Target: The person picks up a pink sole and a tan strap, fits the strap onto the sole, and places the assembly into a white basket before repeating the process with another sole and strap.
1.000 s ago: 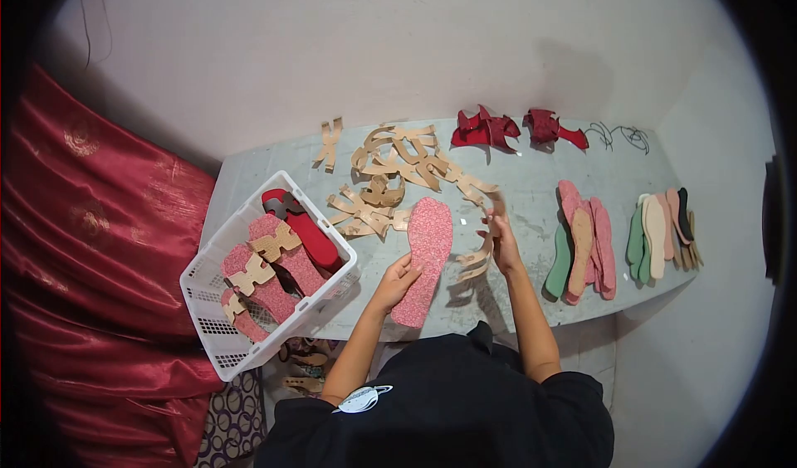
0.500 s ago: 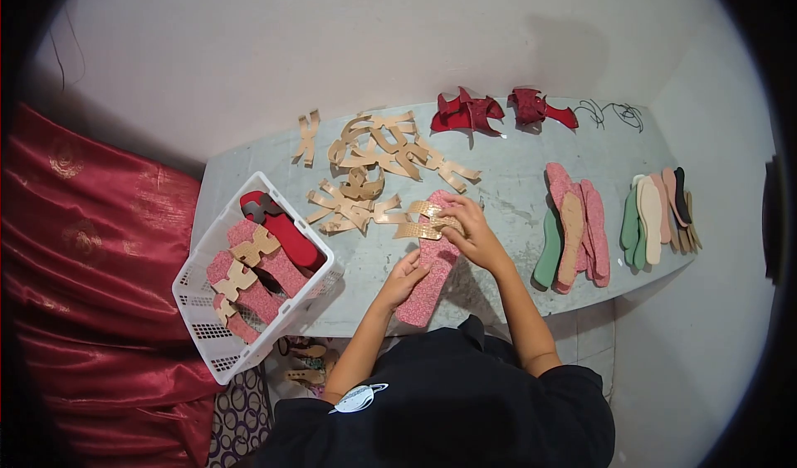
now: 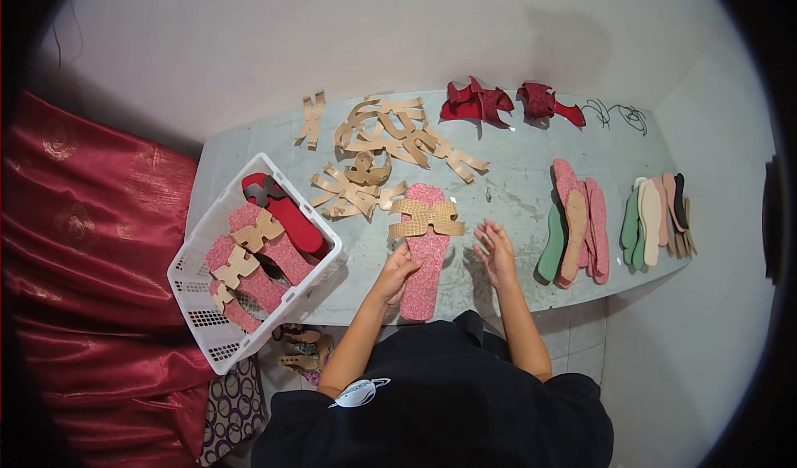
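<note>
My left hand (image 3: 398, 275) grips the left edge of a pink speckled insole (image 3: 425, 273), which is held upright in front of my chest. Across its upper part lies a tan, crocodile-textured sandal strap (image 3: 428, 218), its ends sticking out past both sides. To the right of the insole, my right hand (image 3: 496, 254) is off it, fingers apart and holding nothing. More tan straps (image 3: 390, 132) lie in a loose heap beyond the insole.
On the left a white plastic basket (image 3: 187, 302) holds several sandals with straps. Pink and green insoles (image 3: 573, 227) lie at the right, with thinner soles (image 3: 649, 227) beyond. Red sandal uppers (image 3: 477, 103) and black cords (image 3: 614, 115) sit along the table's back edge.
My right hand has let go of the strap and insole and moved right and down, its fingers opening. The insole has turned straighter and the strap on it is now fully visible.
</note>
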Demonstrator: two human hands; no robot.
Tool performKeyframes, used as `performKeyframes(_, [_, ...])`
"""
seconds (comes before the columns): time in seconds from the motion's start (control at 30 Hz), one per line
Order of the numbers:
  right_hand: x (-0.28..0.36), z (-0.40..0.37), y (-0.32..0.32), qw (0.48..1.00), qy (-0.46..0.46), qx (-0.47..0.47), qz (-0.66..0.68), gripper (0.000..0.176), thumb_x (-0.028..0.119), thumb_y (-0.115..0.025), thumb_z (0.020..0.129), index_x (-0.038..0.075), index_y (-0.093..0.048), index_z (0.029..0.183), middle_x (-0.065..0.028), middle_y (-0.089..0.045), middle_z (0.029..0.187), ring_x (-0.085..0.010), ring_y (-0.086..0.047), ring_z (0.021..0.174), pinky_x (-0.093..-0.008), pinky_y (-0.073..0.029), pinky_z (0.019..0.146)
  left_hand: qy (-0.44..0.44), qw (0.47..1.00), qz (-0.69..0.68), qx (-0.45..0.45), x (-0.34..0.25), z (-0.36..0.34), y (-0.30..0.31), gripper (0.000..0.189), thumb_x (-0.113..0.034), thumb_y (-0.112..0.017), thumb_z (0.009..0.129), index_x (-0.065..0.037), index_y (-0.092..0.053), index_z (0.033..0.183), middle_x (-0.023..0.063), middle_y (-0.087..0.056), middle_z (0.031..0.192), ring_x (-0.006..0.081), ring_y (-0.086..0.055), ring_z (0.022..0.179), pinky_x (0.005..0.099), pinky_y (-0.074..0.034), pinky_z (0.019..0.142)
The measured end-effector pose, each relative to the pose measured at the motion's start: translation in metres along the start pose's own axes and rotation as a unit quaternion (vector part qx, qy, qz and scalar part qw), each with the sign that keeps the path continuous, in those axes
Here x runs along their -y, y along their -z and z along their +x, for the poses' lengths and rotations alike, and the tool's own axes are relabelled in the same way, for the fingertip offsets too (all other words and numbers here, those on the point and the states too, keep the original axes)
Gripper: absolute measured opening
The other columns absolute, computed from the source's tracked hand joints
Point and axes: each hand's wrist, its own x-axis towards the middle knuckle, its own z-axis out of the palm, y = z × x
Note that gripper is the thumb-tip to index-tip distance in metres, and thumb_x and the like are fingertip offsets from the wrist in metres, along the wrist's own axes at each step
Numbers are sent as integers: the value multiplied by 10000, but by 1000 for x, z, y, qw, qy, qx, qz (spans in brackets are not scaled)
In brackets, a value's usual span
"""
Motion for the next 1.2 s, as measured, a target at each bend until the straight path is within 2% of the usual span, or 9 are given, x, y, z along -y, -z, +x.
performKeyframes(0.07, [-14, -6, -1, 991, -89, -38, 87, 280, 221, -547, 849, 117, -493, 1104, -34, -541, 1061, -144, -513, 976, -303, -438, 790, -9, 1000, 4, -3, 0, -1, 5, 512, 34, -469, 809, -9, -289, 1287, 110, -484, 1204, 161, -497, 1085, 292, -398, 916])
performKeyframes(0.3, [-26, -35, -27, 993, -107, -17, 41, 329, 247, -553, 849, 118, -478, 1142, -54, -526, 1081, -162, -525, 966, -301, -449, 788, -5, 1000, -17, -23, -4, -21, 15, 610, 58, -453, 784, -48, -216, 1336, 109, -429, 1256, 172, -456, 1135, 301, -377, 947])
performKeyframes(0.43, [-24, -47, -42, 978, -147, 21, 146, 486, 319, -569, 839, 148, -384, 1255, -70, -434, 1167, -212, -494, 998, -326, -439, 815, -3, 999, -42, -23, 3, -33, 26, 590, 38, -458, 803, -47, -224, 1338, 95, -447, 1246, 172, -459, 1127, 298, -363, 950])
performKeyframes(0.5, [-25, -49, -47, 969, -209, -5, 130, 495, 297, -588, 830, 152, -383, 1257, -69, -442, 1126, -206, -494, 974, -330, -451, 799, 13, 997, -70, -18, 3, -37, 30, 569, 54, -450, 789, -44, -251, 1312, 107, -458, 1217, 181, -501, 1084, 311, -440, 890])
performKeyframes(0.6, [-32, -54, -53, 967, -213, 7, 137, 438, 240, -609, 821, 147, -421, 1205, -46, -476, 1034, -166, -509, 898, -312, -467, 758, 57, 994, -90, -25, 1, -42, 39, 497, 40, -452, 805, -15, -294, 1272, 114, -480, 1187, 183, -533, 1040, 318, -456, 871])
performKeyframes(0.7, [-46, -53, -51, 965, -195, 42, 170, 326, 178, -608, 821, 145, -465, 1111, -10, -507, 937, -118, -518, 825, -270, -475, 699, 53, 993, -99, -21, -6, -46, 45, 441, 27, -452, 818, 6, -323, 1239, 130, -493, 1170, 186, -548, 1018, 322, -456, 873])
performKeyframes(0.8, [-48, -58, -59, 972, -183, 11, 147, 249, 143, -607, 818, 144, -481, 1033, 18, -523, 833, -80, -513, 771, -234, -470, 662, 26, 993, -114, 0, -17, -50, 47, 405, 11, -450, 825, 26, -350, 1217, 137, -513, 1145, 186, -560, 997, 317, -462, 860])
performKeyframes(1.03, [-49, -75, -69, 986, -107, -44, 119, 252, 135, -626, 799, 128, -480, 1004, 28, -535, 792, -67, -512, 739, -211, -452, 614, 42, 991, -117, 52, -20, -64, 60, 336, -23, -451, 839, 59, -411, 1162, 133, -554, 1087, 188, -572, 973, 313, -464, 849])
performKeyframes(1.2, [-42, -89, -76, 995, -44, -60, 69, 246, 138, -633, 794, 106, -475, 980, 23, -542, 797, -46, -499, 689, -171, -391, 570, 35, 984, -177, -4, -19, -74, 60, 293, -72, -461, 868, 55, -445, 1132, 127, -568, 1066, 188, -583, 948, 310, -468, 842])
